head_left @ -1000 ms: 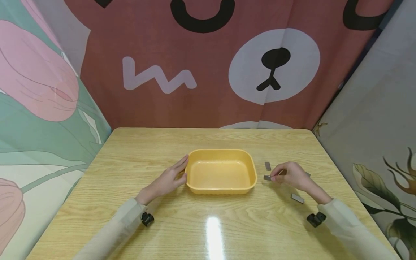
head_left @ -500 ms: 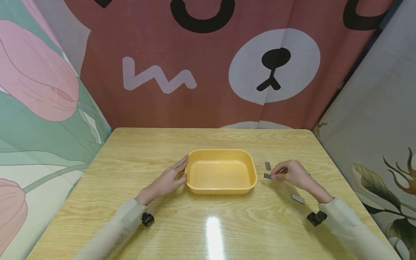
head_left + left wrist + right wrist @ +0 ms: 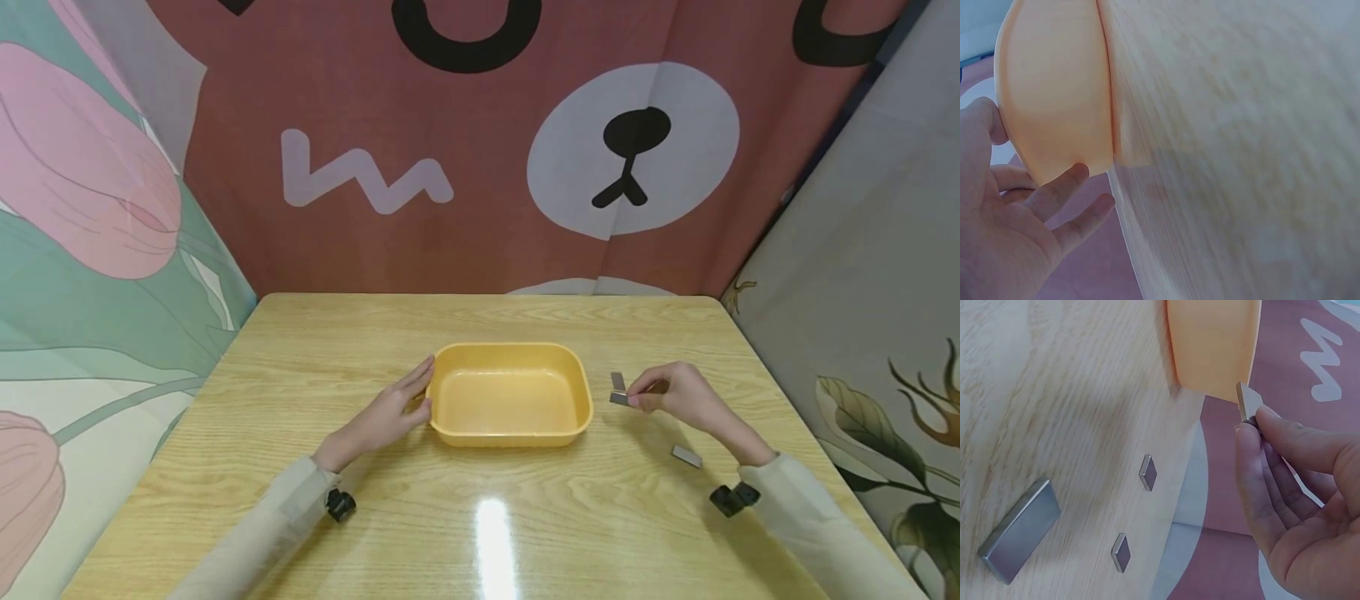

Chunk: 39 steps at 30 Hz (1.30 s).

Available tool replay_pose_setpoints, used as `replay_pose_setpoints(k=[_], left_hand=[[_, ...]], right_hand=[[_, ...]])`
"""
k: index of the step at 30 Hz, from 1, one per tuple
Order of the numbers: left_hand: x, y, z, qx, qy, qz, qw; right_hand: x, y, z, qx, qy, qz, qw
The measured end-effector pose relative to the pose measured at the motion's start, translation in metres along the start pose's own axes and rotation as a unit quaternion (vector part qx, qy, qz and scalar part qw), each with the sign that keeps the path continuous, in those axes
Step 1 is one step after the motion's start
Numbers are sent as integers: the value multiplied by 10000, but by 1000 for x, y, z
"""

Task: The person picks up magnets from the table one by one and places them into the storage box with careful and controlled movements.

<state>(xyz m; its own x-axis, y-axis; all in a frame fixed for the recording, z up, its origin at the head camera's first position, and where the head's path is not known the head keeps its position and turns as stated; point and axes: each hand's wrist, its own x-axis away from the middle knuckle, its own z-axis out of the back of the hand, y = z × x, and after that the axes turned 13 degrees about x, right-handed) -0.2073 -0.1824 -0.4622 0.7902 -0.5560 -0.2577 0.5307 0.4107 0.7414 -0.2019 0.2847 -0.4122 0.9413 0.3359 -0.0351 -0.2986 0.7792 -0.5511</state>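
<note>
Pinching a flat grey metallic bar (image 3: pixel 618 399), in the head view your right hand (image 3: pixel 681 398) holds it beside the yellow rounded-rectangular plastic tray (image 3: pixel 512 441). In the left wrist view, your left hand (image 3: pixel 1013 231) touches that tray with fingers spread, presumably steadying it. In the right wrist view, your pinch leaves one end exposed; three more bars (image 3: pixel 1022 530) lie apart.

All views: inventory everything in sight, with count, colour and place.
Table: one, pale wood, foreground.
Tub: one, yellow, on the table.
Loose bars: three, grey, on the table's right side.
Held bar: one, grey, right of the tub.
Bear cloth: one, reddish, behind the table.
Flowered cloths: two, greenish and greyish, at the sides.
Wrist cameras: two, black, at the wrists.
Sleeves: two, cream, on the arms.
Left hand: one, touching the tub.
Right hand: one, pinching the held bar.
</note>
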Motion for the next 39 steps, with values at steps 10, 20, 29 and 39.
replay_pose_setpoints(k=[10, 20, 29, 39], left_hand=[[-1, 0, 0, -7, -1, 25, 10000], [-1, -1, 0, -43, -16, 30, 10000], [0, 0, 1, 54, -84, 141, 9999], [0, 0, 1, -9, -61, 67, 10000]], right_hand=[[-3, -4, 0, -152, 14, -36, 9999], [-3, -9, 3, -144, 8, 89, 9999], [-4, -17, 4, -201, -14, 103, 9997], [-6, -26, 3, -410, -44, 327, 9986]])
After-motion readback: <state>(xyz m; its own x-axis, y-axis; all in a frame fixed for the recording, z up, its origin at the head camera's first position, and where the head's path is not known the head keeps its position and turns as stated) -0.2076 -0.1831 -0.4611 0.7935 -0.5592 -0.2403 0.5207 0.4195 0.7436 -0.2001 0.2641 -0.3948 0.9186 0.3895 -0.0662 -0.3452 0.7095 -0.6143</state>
